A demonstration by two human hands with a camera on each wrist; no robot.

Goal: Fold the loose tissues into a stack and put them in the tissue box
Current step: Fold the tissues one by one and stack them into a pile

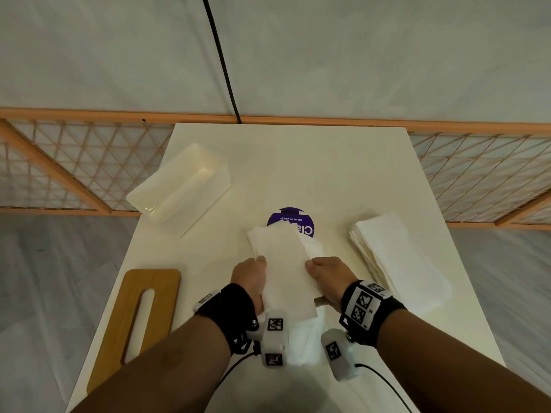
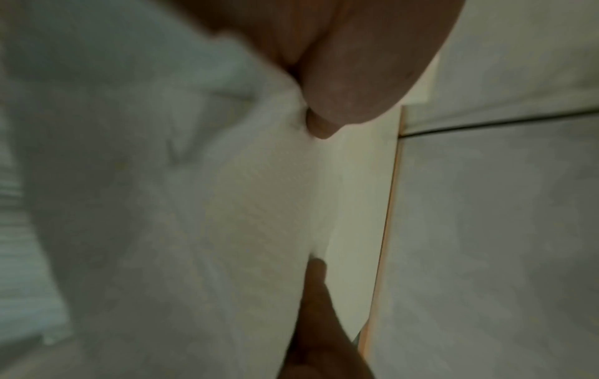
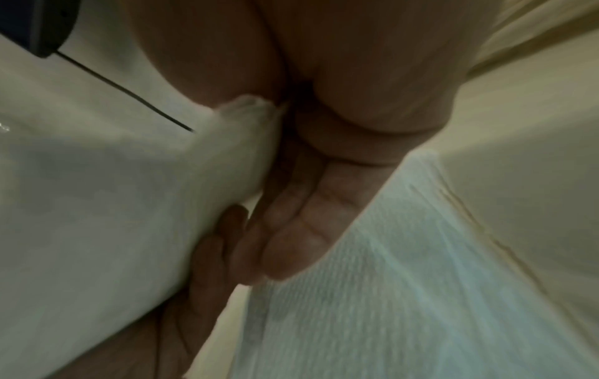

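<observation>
While both hands meet at lower centre of the head view, a folded tissue (image 1: 283,269) is held between them above the desk (image 1: 328,174).

Left hand (image 1: 252,278): grip closed on the tissue's left edge, thumb on top; in the left wrist view the thumb (image 2: 350,84) presses into the sheet (image 2: 201,218), with one fingertip (image 2: 316,282) showing at its edge lower in the frame.

Right hand (image 1: 326,277): grip closed on the tissue's right edge, thumb on top; in the right wrist view its fingers (image 3: 291,225) lie along the tissue's (image 3: 113,205) underside.

More loose tissue (image 1: 304,341), crumpled, lies under the wrists at lower centre, partly hidden by the wrist cameras.

Stack (image 1: 396,260): folded tissues, right of the hands, lying on the desk, apart from the held sheet.

Box (image 1: 182,186): translucent white, open top, upper left of the desk, set at an angle, its corner overhanging the left edge.

Lid (image 1: 140,320): wooden, with a long slot, flat at lower left of the desk, well apart from the box.

Sticker (image 1: 290,222): round, purple, centre of the desk, partly covered by the far end of the held tissue.

Rail (image 1: 89,114): orange frame with mesh, behind the desk, across the frame.
</observation>
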